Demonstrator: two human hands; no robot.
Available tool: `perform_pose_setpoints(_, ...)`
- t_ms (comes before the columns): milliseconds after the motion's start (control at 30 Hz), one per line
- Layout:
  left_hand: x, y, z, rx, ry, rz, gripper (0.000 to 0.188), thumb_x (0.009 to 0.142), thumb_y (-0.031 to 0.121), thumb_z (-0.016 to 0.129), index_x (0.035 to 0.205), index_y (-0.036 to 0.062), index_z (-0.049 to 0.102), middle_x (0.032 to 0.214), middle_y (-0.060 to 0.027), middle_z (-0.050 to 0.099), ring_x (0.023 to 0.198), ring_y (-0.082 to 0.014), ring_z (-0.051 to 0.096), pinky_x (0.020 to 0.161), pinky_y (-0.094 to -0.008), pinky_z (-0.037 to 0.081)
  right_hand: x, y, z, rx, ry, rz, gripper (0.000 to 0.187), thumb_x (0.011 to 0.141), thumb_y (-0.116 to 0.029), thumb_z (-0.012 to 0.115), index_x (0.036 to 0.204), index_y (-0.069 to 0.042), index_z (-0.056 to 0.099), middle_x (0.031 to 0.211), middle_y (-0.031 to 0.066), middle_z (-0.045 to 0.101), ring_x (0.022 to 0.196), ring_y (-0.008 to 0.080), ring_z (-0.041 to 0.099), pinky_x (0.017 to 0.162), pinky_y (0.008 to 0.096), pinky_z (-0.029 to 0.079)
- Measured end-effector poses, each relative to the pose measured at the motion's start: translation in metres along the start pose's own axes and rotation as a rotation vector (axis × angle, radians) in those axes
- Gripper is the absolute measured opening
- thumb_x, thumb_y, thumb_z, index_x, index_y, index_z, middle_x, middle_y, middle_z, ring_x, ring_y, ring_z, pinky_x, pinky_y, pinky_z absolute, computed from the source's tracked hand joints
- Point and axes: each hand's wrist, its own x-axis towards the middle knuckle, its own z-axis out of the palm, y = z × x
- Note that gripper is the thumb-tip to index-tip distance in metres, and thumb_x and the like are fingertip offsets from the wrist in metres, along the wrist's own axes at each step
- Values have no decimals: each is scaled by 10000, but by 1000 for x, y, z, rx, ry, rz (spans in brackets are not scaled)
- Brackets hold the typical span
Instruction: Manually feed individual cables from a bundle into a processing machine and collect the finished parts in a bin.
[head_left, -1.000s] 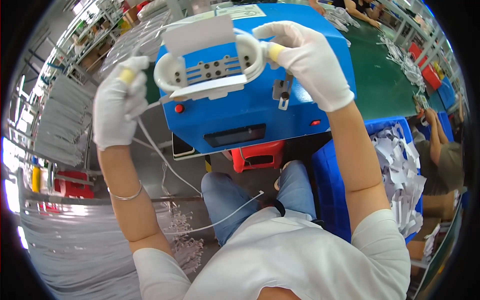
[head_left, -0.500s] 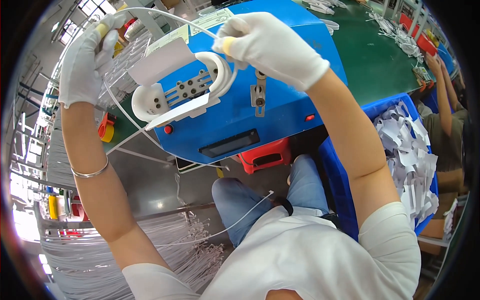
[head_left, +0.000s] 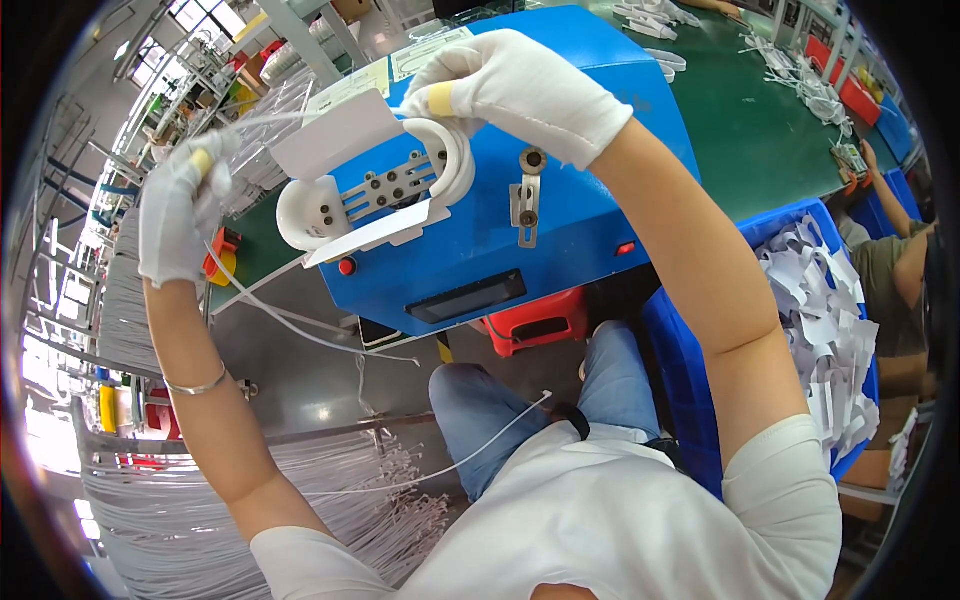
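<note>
My left hand (head_left: 178, 222), in a white glove with a yellow band on one finger, is closed on a white cable (head_left: 290, 318) and slightly blurred. From it one end of the cable hangs down, and a stretch runs across to my right hand. My right hand (head_left: 515, 95), gloved alike, pinches the cable above the white curved holder (head_left: 455, 165) of a blue machine (head_left: 590, 110). A second curved holder (head_left: 308, 215) stands at the left end of a slotted metal bar (head_left: 385, 188). White flaps (head_left: 335, 135) lean outward beside the holders.
A blue bin (head_left: 690, 390) of white paper scraps (head_left: 820, 330) stands at my right. Many white cables (head_left: 300, 495) hang at lower left; one lies across my lap. A red stool (head_left: 540, 325) is under the machine. Another person's arm (head_left: 890, 200) shows at far right beside the green table (head_left: 750, 130).
My left hand has come down, drawing the cable lower on the left. My right hand has shifted slightly left and down, closer to the curved holder. The view has shifted a little.
</note>
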Motion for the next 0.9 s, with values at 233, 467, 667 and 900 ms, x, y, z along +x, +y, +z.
perform_pose_setpoints(233,-23,-19,10,-66,86,-45,279,932,214,494,1016,-14,632,645,34,533,451,3,340,402,-156,223,-9,-15,-7,-13,-124,100,173,855,-186,644,918,-31,688,724,19,599,634,83,511,590,219,435)
perform_pose_setpoints(467,14,-8,25,-142,141,35,204,930,100,511,1017,-28,643,673,0,557,593,-34,468,527,-141,336,-16,-18,1,-68,30,-78,148,861,-119,601,901,7,669,712,34,595,666,89,529,609,226,447)
perform_pose_setpoints(667,-20,-31,19,-51,67,-32,251,941,187,478,971,-6,635,605,12,545,403,0,277,377,-172,180,-17,-5,-4,-141,178,-287,174,880,-140,599,981,-10,655,853,43,617,697,97,533,652,232,444)
perform_pose_setpoints(900,-107,-22,23,-303,-26,-128,193,927,128,467,904,2,612,613,-40,574,513,-71,516,458,-178,326,-98,-36,-5,127,565,-13,248,929,-168,527,1031,46,600,798,55,582,656,102,500,629,231,402)
